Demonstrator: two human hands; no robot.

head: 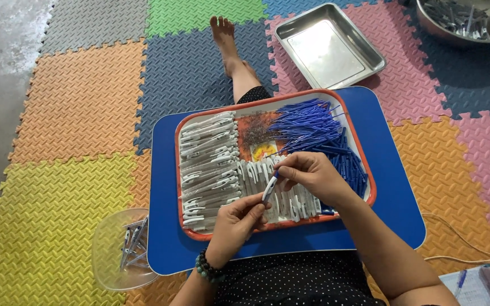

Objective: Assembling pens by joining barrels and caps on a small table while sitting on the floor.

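white slim pen barrel pinched between left hand and right hand, over orange-rimmed tray.

Blue refills, orange-rimmed tray

The left hand is raised from below, its fingers curled inward and its thumb pressed toward the fingertips in a pinch. The right hand is brought in from the right, wrist bent, its fingertips pinched just above the left fingertips.
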